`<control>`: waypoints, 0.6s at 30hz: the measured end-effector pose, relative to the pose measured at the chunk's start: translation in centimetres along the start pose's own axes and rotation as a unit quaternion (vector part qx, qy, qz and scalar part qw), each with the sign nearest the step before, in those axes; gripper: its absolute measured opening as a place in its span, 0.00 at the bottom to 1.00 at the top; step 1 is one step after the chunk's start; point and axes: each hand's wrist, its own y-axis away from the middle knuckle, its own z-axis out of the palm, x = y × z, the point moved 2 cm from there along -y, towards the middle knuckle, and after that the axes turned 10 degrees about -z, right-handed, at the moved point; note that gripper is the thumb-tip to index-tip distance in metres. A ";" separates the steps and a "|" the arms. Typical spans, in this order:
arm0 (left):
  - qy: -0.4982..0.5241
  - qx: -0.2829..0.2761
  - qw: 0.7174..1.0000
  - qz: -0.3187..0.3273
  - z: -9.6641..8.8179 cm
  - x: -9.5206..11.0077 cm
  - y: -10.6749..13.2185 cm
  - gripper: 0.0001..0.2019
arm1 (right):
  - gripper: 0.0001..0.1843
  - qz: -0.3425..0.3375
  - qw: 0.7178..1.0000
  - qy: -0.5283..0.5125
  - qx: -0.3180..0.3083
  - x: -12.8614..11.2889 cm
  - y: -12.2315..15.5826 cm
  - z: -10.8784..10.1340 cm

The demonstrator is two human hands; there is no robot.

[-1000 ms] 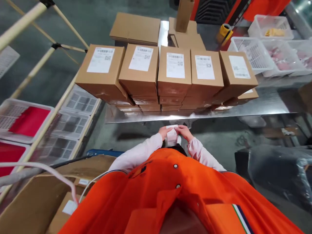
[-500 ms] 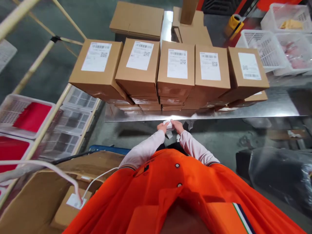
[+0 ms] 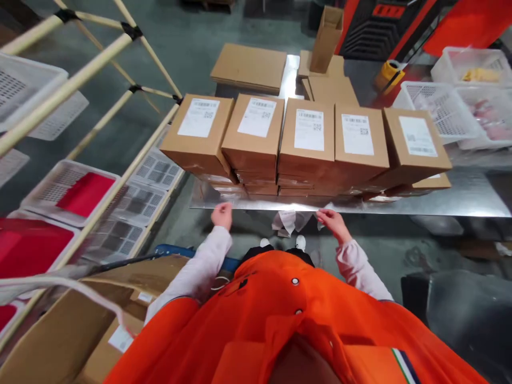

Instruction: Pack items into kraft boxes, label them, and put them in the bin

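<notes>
My left hand (image 3: 222, 215) hovers just below the front edge of the steel table (image 3: 460, 197), its fingers curled in; what they hold, if anything, is hidden. My right hand (image 3: 333, 223) is out to the right at the same height, fingertips pinched at the edge of a crumpled piece of white paper (image 3: 288, 221) that hangs between the two hands. On the table just beyond stands a row of stacked brown cartons (image 3: 307, 138), each with a white shipping label on top.
Flat cardboard (image 3: 250, 66) and an upright open carton (image 3: 326, 40) lie behind the row. White mesh baskets (image 3: 430, 109) sit at the right, a yellow tape roll (image 3: 388, 72) nearby. A rack with baskets and red items (image 3: 86, 192) stands left. Open cartons (image 3: 60, 330) are lower left.
My hands were together on the white paper in front of me; now they have spread apart, the left hand moving left off the paper. The view has shifted back from the table.
</notes>
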 end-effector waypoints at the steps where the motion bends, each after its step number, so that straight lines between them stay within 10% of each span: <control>1: 0.016 0.062 0.998 0.017 -2.4 1.8 -1.4 0.09 | 0.33 -0.065 0.998 0.005 0.025 -1.9 0.3 -1.5; 4: 0.055 0.158 0.979 0.121 -8.5 7.3 -4.9 0.24 | 0.32 -0.275 0.947 0.080 0.147 -8.8 1.3 -5.5; 7: -0.013 0.078 0.951 0.300 -11.0 12.4 -6.9 0.60 | 0.31 -0.410 0.855 0.235 0.214 -15.5 1.6 -7.7; 10: -0.102 -0.039 0.929 0.353 -9.7 15.6 -7.9 0.80 | 0.40 -0.424 0.794 0.384 0.206 -19.4 0.6 -8.4; 13: -0.098 -0.086 0.927 0.352 -7.1 16.7 -8.4 0.79 | 0.51 -0.356 0.780 0.475 0.196 -20.2 -1.1 -8.3; 18: -0.053 -0.018 0.933 0.355 -5.1 15.9 -8.5 0.63 | 0.38 -0.317 0.759 0.541 0.177 -19.0 -2.2 -7.0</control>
